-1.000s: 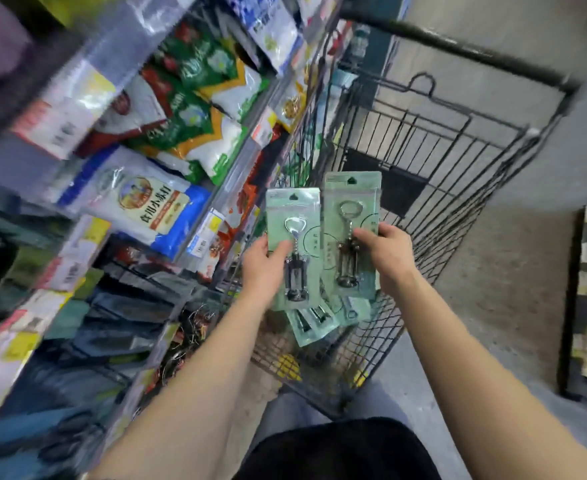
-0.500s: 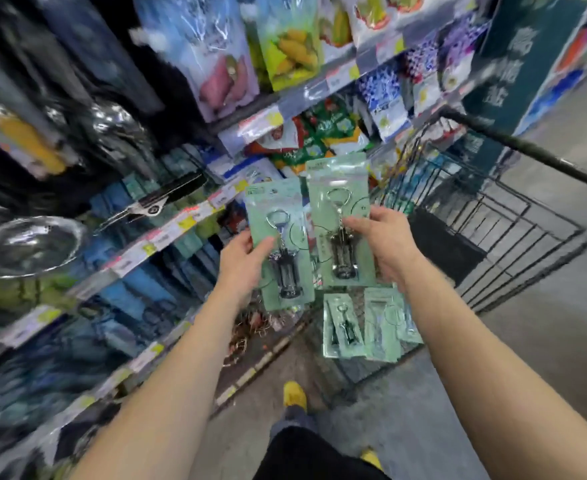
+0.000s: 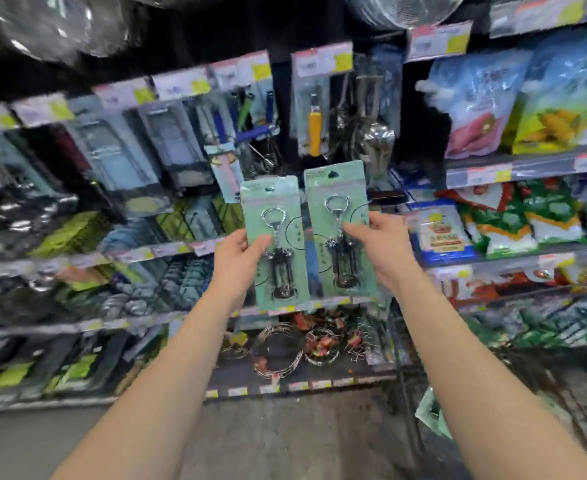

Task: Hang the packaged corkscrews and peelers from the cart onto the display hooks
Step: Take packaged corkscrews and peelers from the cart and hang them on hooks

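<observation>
- Two bare forearms reach up from the bottom edge, one hand on each of two packages.
- The left hand [image 3: 240, 258] pinches a pale green card holding a silver winged corkscrew [image 3: 275, 242] at its left edge, thumb across the front, fingers behind.
- The right hand [image 3: 383, 251] pinches a second, matching green corkscrew card [image 3: 338, 228] at its right edge in the same way.
- Both cards stand upright side by side, long axis vertical, hang holes up, bottle-opener loops above, slightly apart; the right one sits a little higher.
- At lower right, a dark wire cart [image 3: 562, 403] shows one green packet [image 3: 432, 415].
- Beyond the cards hang blurred packaged utensils on hooks [image 3: 314, 112], uncountable, with yellow-and-white price tags [image 3: 323, 60] above.
</observation>
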